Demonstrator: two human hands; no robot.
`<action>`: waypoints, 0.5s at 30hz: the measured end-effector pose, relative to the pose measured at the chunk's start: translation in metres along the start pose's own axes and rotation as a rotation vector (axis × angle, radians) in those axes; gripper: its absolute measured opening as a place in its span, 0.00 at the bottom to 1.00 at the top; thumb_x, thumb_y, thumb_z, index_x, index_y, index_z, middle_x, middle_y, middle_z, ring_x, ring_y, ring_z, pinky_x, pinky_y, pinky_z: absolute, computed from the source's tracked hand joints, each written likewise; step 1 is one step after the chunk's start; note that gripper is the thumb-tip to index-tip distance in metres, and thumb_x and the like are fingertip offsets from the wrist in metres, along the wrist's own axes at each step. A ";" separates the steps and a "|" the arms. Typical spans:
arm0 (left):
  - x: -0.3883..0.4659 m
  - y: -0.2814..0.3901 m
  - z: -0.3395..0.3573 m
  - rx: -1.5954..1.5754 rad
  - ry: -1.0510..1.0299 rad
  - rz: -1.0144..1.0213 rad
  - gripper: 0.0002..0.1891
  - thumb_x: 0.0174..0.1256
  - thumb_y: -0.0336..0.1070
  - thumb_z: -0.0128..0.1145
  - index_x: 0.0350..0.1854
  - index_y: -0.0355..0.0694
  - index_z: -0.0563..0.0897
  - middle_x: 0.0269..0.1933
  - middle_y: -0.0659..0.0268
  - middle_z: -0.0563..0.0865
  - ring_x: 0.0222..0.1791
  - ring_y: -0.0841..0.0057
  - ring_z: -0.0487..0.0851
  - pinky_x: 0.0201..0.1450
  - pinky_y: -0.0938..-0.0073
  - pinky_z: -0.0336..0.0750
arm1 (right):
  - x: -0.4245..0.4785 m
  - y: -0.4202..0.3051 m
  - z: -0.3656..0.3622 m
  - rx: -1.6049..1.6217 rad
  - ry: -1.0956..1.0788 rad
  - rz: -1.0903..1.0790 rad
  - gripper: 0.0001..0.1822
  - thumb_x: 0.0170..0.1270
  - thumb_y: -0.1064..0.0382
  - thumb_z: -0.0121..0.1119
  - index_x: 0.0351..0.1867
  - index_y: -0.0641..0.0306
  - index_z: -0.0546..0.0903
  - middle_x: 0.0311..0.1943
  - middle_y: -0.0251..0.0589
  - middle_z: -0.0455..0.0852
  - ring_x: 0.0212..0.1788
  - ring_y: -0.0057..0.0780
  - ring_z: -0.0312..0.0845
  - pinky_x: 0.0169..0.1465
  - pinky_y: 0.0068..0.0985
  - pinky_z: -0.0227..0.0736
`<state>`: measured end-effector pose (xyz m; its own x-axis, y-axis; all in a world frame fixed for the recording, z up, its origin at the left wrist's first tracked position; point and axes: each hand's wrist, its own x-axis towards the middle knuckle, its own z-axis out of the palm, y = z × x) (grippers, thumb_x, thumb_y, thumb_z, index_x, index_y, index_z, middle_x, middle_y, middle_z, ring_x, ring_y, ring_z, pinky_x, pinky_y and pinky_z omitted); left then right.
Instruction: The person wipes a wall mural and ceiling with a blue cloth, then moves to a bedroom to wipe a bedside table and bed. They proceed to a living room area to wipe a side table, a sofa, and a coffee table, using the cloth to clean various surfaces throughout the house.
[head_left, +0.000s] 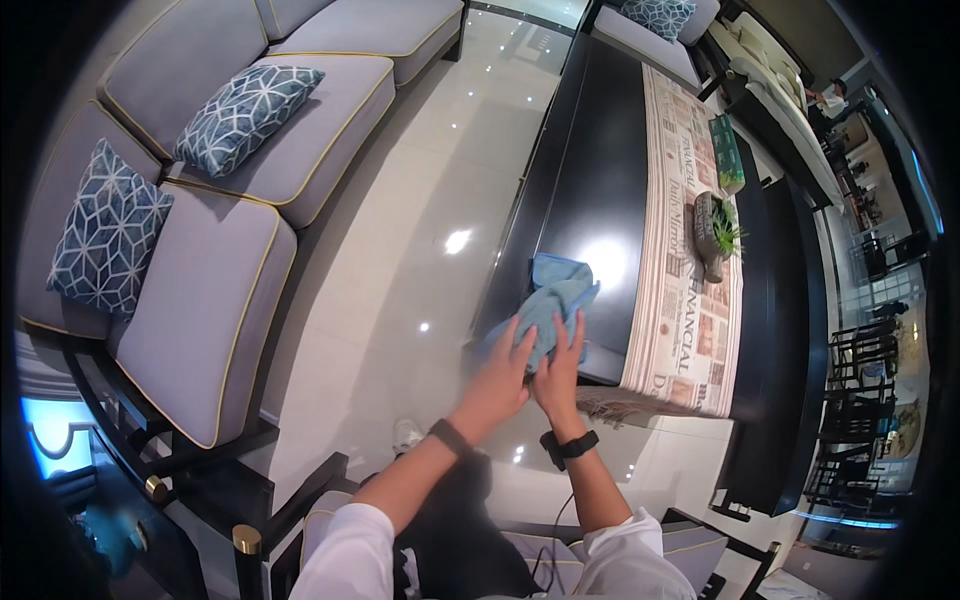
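Note:
A blue microfiber cloth (564, 289) lies bunched at the near left corner of a glossy black coffee table (600, 150). My left hand (501, 375) is on the cloth's near side, slightly blurred, with its fingers pressed into the fabric. Right beside it, my right hand (556, 367) grips the same cloth from above, fingers spread over the folds. The palms and the cloth's underside are hidden. To the right of both hands, a fringed table runner (667, 300) with a newspaper print runs along the tabletop.
On the runner stand a vase-shaped planter (706, 229) with a green plant and a green box (724, 150). A grey sofa (330, 120) with patterned cushions (247, 116) lines the left. An armchair (330, 510) is behind my legs. Another person (831, 101) is far right.

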<state>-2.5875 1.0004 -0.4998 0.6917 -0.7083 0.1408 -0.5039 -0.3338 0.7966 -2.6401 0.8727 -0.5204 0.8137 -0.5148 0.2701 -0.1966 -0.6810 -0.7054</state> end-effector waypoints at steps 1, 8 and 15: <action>0.006 -0.009 0.018 0.026 0.035 -0.049 0.36 0.62 0.30 0.59 0.73 0.35 0.61 0.73 0.40 0.61 0.69 0.41 0.66 0.69 0.53 0.67 | 0.000 0.012 0.006 -0.100 -0.079 -0.007 0.39 0.55 0.76 0.52 0.73 0.59 0.65 0.77 0.57 0.51 0.76 0.60 0.49 0.76 0.49 0.48; 0.043 0.004 0.009 0.261 -0.051 -0.253 0.34 0.60 0.31 0.60 0.70 0.33 0.65 0.67 0.44 0.70 0.60 0.48 0.76 0.58 0.58 0.78 | 0.048 0.019 0.002 -0.312 -0.378 -0.050 0.38 0.54 0.68 0.60 0.72 0.57 0.68 0.74 0.58 0.58 0.72 0.66 0.55 0.71 0.57 0.51; 0.099 0.029 0.066 0.315 -0.213 -0.240 0.35 0.52 0.28 0.64 0.66 0.37 0.70 0.53 0.51 0.76 0.53 0.54 0.77 0.47 0.63 0.82 | 0.065 0.056 -0.052 -0.328 -0.304 0.125 0.36 0.55 0.72 0.58 0.70 0.61 0.69 0.72 0.61 0.62 0.70 0.60 0.60 0.70 0.48 0.59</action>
<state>-2.5676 0.8790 -0.5019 0.7029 -0.6890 -0.1765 -0.4980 -0.6540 0.5695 -2.6262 0.7739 -0.5087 0.8863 -0.4610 -0.0431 -0.4268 -0.7773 -0.4622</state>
